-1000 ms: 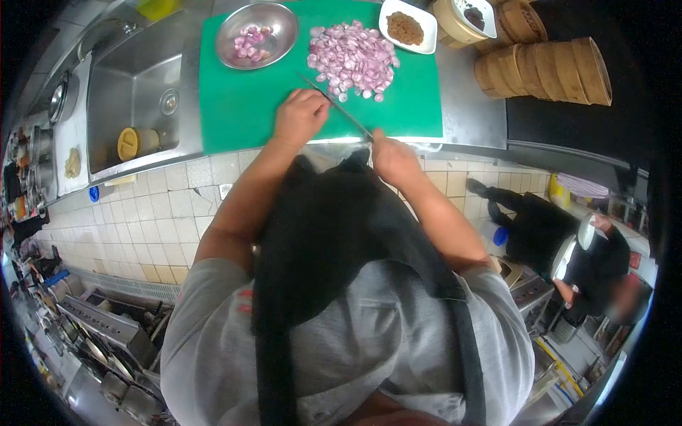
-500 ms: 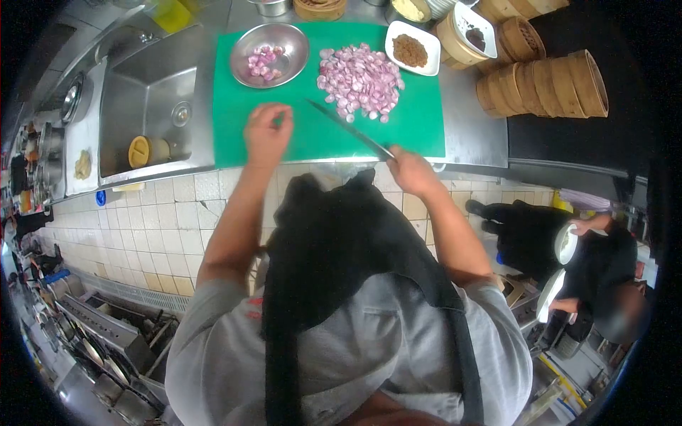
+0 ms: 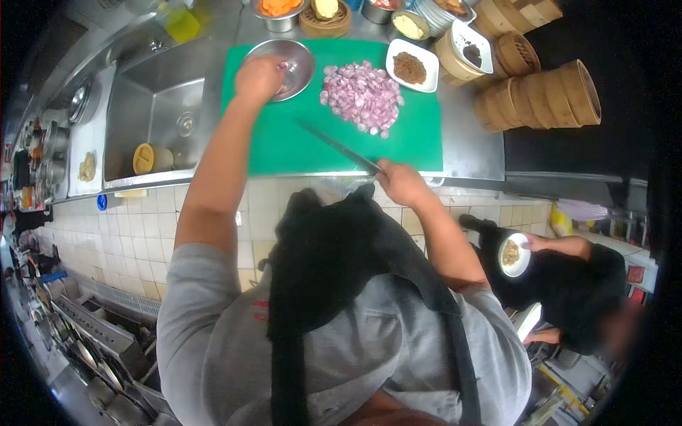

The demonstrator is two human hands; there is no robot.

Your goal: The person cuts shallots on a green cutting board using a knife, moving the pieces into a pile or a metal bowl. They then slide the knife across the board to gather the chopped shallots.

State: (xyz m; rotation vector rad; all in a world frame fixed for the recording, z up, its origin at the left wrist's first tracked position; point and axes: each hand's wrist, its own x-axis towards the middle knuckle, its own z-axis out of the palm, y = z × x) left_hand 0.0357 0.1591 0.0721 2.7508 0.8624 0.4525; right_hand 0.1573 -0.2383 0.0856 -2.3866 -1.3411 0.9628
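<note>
On the green cutting board lies a wide pile of sliced shallots. My right hand grips a long knife by its handle, the blade slanting toward the upper left above the board's near half. At the board's far left, my left hand reaches over the steel bowl. Its fingers point down into the bowl and are partly hidden, so their grip does not show clearly. Some pinkish pieces show by the fingertips. Behind the pile, a white square dish holds a brown crumbly food.
A steel sink with a yellow-lidded container is on the left. Bamboo steamers stand at the right. Along the back are a pot of orange pieces and other bowls. A co-worker carries dishes at the lower right.
My left hand has moved from above the board up and over the steel bowl, covering the shallots seen there. The knife stays in my right hand. The camera view has shifted slightly.
</note>
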